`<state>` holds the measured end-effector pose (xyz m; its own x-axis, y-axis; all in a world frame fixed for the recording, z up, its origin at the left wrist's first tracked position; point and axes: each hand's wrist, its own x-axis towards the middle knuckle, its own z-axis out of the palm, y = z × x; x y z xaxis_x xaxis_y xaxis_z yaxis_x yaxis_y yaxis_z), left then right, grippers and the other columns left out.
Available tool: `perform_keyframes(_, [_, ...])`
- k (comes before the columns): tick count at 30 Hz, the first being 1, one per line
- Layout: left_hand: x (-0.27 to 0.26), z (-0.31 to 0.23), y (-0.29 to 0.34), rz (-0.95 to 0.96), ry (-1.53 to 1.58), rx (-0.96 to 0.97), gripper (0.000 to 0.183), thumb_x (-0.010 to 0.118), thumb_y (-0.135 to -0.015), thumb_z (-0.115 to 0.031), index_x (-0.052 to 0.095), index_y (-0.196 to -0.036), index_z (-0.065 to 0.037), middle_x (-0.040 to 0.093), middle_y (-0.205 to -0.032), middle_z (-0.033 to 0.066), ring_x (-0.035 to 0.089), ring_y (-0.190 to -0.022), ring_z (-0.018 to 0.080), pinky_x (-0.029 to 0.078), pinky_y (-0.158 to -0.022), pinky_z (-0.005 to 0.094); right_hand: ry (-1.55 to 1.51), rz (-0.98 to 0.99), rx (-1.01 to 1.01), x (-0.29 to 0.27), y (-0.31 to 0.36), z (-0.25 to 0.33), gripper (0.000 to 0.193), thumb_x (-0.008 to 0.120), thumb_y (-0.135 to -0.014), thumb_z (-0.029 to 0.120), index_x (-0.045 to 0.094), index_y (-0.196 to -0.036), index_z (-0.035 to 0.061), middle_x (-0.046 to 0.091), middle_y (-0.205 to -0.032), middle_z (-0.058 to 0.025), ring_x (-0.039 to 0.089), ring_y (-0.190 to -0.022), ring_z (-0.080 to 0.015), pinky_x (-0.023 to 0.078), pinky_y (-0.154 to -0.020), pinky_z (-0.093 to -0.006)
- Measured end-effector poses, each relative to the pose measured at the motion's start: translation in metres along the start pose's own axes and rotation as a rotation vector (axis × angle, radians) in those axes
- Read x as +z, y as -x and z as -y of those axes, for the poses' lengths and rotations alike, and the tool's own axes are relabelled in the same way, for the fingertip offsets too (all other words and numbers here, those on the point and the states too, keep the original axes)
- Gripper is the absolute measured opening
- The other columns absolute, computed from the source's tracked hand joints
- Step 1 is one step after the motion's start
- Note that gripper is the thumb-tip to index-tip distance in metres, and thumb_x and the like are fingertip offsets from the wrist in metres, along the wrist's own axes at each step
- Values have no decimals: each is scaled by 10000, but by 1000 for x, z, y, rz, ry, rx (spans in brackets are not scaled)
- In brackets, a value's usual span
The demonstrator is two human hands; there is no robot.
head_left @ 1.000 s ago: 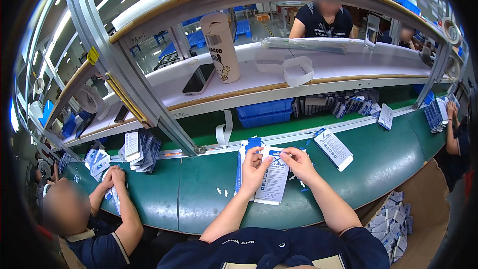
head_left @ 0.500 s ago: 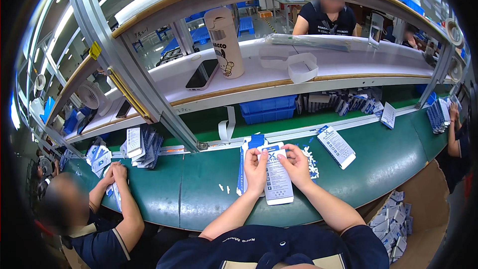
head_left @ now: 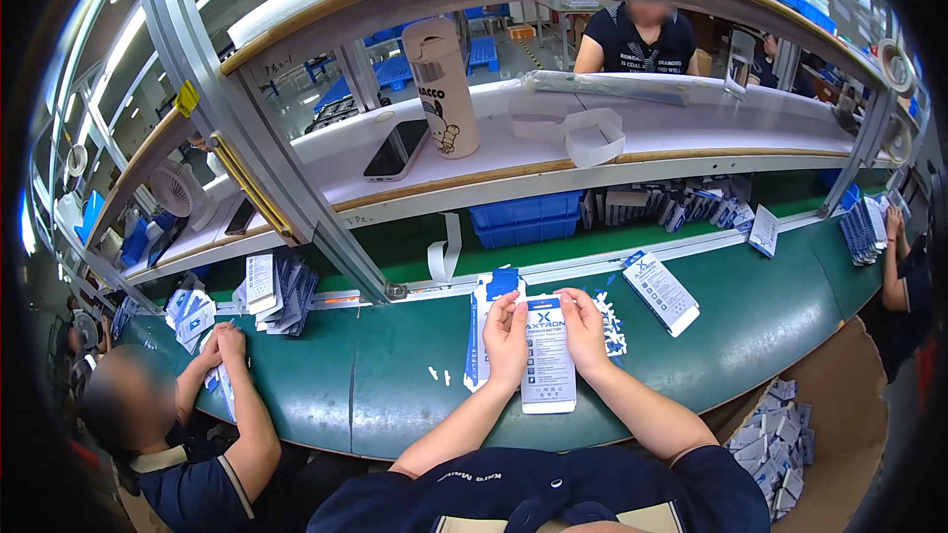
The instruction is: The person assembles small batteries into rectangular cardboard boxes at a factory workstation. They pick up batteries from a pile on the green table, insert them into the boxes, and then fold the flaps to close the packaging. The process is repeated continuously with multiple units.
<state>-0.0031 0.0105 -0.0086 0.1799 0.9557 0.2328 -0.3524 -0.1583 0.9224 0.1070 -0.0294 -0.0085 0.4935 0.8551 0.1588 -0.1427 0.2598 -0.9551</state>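
Between my hands is a flat white-and-blue cardboard box, its printed face up and its lower end toward me. My left hand grips its left edge near the top, fingers curled. At the upper right edge, my right hand holds it too, with the thumb along the side. A stack of flat blue-and-white cartons lies just behind my left hand. Small white and blue paper scraps are heaped beyond my right hand. Farther right, a similar box lies face up on the green table.
On the left, a co-worker's hands work near piled cartons. Beneath the shelf stand a blue bin and a row of boxes. A large carton of boxes sits at lower right.
My thumbs have moved off the top of the box's face to its sides, uncovering more print. The box has shifted slightly toward me and straightened.
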Motion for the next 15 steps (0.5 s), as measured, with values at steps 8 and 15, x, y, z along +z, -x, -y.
perform_keyframes(8, [-7, 11, -3, -6, -72, 43, 87, 513, -972, -133, 510, -941, -52, 535, -765, -25, 447, -668, 6, 351, -563, 179, 28, 18, 37, -9, 0, -19, 139, 524, -966, 166, 554, -967, 30, 581, -812, -9, 518, -700, -31, 416, -606, -191])
perform_keyframes(15, [-1, -13, 3, 3, -64, -107, 41, 512, -955, -96, 505, -937, -59, 488, -603, -61, 383, -511, -8, 250, -445, 183, -132, -98, 41, 3, 9, -2, 94, 486, -931, 73, 562, -967, 31, 545, -788, 1, 442, -671, -20, 342, -563, -195])
